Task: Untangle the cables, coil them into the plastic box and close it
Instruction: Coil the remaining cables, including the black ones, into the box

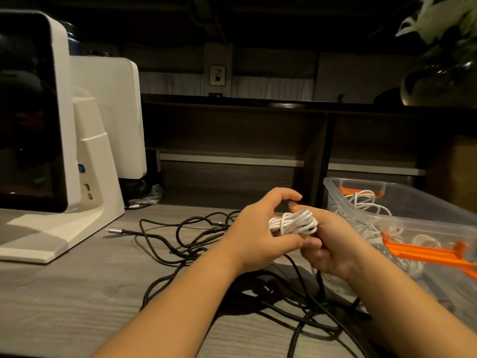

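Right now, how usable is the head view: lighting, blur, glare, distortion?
Head view: dim and warm, background nearly black; both hands, left hand and right hand, and the white cable bundle are sharp and lit; plant top right is blurred; screen shows faint reflections; wide-angle bending at edges.

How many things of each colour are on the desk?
White: 2, the cable bundle held by both hands and the machine
Black: 1 cable tangle
Clear: 1 plastic box
Orange: 2 box clips
Total: 6
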Demonstrator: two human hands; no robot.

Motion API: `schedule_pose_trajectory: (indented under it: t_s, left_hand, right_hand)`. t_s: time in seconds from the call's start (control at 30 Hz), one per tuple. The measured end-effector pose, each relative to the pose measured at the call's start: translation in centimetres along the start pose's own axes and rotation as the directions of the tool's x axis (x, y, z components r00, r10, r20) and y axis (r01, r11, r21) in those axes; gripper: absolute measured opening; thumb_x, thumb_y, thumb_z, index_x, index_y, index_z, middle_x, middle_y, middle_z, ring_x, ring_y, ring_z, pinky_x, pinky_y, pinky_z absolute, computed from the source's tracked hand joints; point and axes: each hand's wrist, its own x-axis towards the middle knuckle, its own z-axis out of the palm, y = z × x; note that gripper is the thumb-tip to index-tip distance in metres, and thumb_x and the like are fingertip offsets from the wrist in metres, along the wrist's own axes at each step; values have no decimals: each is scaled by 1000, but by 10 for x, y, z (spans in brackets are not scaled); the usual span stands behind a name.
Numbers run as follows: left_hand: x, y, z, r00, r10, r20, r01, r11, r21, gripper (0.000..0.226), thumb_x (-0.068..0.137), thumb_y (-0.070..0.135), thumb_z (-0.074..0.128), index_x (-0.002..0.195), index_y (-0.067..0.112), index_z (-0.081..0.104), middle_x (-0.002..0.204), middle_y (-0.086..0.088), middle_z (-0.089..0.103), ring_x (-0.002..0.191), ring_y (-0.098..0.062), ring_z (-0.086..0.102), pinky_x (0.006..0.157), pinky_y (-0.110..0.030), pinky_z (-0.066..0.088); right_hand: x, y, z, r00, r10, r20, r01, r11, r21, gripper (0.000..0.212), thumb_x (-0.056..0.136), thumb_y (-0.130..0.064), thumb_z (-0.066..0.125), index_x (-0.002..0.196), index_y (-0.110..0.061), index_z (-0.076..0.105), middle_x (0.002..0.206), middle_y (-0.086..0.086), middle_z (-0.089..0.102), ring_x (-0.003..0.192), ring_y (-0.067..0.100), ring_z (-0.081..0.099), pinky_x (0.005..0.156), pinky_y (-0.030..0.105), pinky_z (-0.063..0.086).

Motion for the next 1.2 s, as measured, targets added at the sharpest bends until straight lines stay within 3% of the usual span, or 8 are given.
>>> schedule_pose_trajectory:
  t_s: [0.2,0.33,0.47,0.6,0.67,0.83,1.0,1.2]
  left_hand:
    - [5,3,9,990,-56,-127,45,995,-95,6,98,32,61,101,28,57,90,5,62,65,-3,60,57,-18,49]
    - [11,-6,10,957,-86,-277,117,988,97,20,102,37,50,97,22,60,86,2,60,76,-18,60,68,-45,56]
    - [15,-7,12,893,-256,-371,264,964,-30,22,104,38,44,91,25,57,86,-2,61,82,-29,64,74,-54,58]
    - [20,-11,11,829,-421,-369,400,907,-136,28,105,38,41,95,22,60,89,-3,62,78,-18,59,72,-42,54]
    - [20,-12,10,804,-475,-359,445,880,-168,32,106,39,39,99,18,61,91,-3,62,79,-15,58,66,-30,49]
    - [20,-10,6,718,-645,-263,511,744,-430,39,106,44,38,114,14,62,93,-5,65,79,-16,61,61,-28,49]
    - [21,-9,0,684,-709,-170,522,639,-564,42,105,46,40,121,14,61,98,-8,67,84,-20,63,65,-33,52]
    - [22,-9,-2,767,-575,-285,503,815,-289,40,105,45,37,98,16,63,100,-12,68,94,-26,65,88,-44,54]
  right_hand:
    - [9,9,-2,974,-211,-85,198,970,-144,22,101,-21,46,92,-8,62,51,0,39,37,8,29,31,17,18]
    - [14,18,7,912,-365,-188,280,887,-367,19,102,-22,47,95,-9,59,52,-1,46,39,7,35,36,20,27]
    - [17,25,16,803,-574,-160,353,675,-648,8,100,-21,51,95,-17,55,60,1,52,48,9,45,46,27,40]
    - [13,32,17,769,-638,20,337,379,-861,7,98,-26,53,91,-27,51,60,-2,57,49,4,48,49,24,41]
    - [10,34,17,770,-627,118,330,233,-915,5,98,-29,53,93,-27,52,64,-6,60,55,4,54,54,24,46]
    - [4,31,20,748,-605,273,374,44,-926,7,95,-28,55,97,-22,52,75,-6,62,67,10,59,66,35,53]
    - [2,33,19,696,-651,301,463,87,-882,5,93,-29,56,91,-25,54,70,-3,63,62,12,60,60,39,53]
    - [-1,29,15,779,-524,345,578,384,-720,20,96,-14,58,108,-30,57,85,-7,70,76,13,68,67,30,57]
